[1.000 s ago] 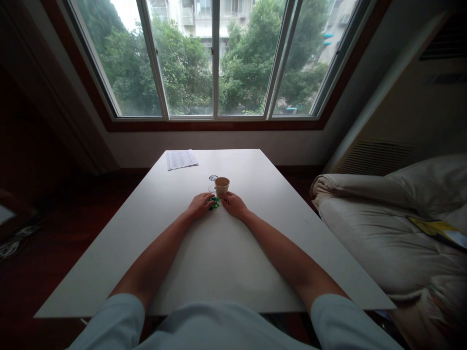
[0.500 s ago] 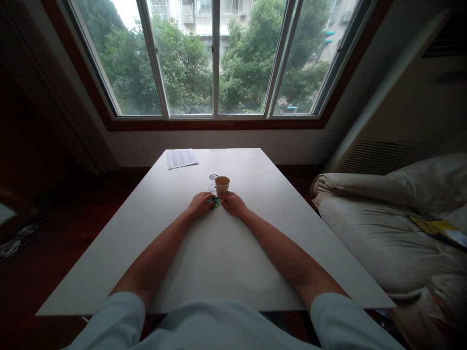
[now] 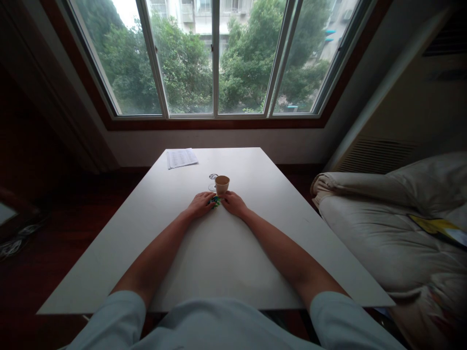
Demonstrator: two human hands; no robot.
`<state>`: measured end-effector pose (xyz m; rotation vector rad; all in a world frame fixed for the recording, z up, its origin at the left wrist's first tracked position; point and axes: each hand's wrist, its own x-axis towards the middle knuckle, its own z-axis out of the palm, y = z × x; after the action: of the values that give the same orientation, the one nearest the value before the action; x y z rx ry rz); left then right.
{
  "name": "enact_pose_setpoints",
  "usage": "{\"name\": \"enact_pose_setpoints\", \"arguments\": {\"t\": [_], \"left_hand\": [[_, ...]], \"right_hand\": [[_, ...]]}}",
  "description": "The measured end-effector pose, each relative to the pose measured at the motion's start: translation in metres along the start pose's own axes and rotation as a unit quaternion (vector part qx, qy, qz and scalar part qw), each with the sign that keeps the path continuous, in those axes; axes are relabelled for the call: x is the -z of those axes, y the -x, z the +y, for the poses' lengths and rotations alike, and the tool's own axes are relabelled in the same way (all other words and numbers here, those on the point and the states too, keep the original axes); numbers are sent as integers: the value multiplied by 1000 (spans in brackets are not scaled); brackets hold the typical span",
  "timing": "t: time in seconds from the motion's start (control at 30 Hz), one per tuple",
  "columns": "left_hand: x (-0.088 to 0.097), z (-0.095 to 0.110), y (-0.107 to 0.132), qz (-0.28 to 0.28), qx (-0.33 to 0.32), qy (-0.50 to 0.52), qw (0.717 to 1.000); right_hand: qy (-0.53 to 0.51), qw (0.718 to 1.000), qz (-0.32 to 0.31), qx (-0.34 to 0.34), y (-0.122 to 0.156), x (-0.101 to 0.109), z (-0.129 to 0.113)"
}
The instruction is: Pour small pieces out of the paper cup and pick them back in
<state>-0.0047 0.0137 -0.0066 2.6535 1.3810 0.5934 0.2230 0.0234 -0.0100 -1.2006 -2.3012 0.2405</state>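
A small pile of green, blue and yellow pieces (image 3: 215, 202), too small to name, lies on the white table (image 3: 233, 262) between my two hands. My left hand (image 3: 200, 204) rests at the pile's left side, its fingers stretched forward and its thumb apart, touching the pieces. At the right of the pile, my right hand (image 3: 234, 204) has its thumb and fingers bent together; what they hold, if anything, is hidden. Just beyond the fingertips of that hand stands an upright brown paper cup (image 3: 222, 185). A see-through thing with dark round outlines (image 3: 213, 177) is beside the cup, on its left.
Several printed sheets of paper (image 3: 182, 158) lie at the table's far left corner. Beyond the table is a window (image 3: 215, 116) in a brown frame. A beige padded sofa (image 3: 357, 228) stands along the right, and white cables (image 3: 16, 243) lie on the floor at left.
The fingers of my left hand have shifted slightly over the pile, and the coloured pieces show a little differently. The cup and my right hand stay nearly where they were.
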Motion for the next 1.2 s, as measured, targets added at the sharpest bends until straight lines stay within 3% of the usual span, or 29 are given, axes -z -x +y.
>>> {"name": "enact_pose_setpoints", "arguments": {"t": [0.77, 1.0, 1.2], "left_hand": [[7, 9, 3, 8, 11, 12, 1000], [5, 6, 3, 11, 11, 10, 1000], [8, 5, 5, 4, 11, 10, 1000]], "right_hand": [[-14, 1000, 21, -7, 1, 5, -5], [-65, 993, 99, -10, 1, 8, -10], [-105, 977, 186, -15, -7, 24, -17]]}}
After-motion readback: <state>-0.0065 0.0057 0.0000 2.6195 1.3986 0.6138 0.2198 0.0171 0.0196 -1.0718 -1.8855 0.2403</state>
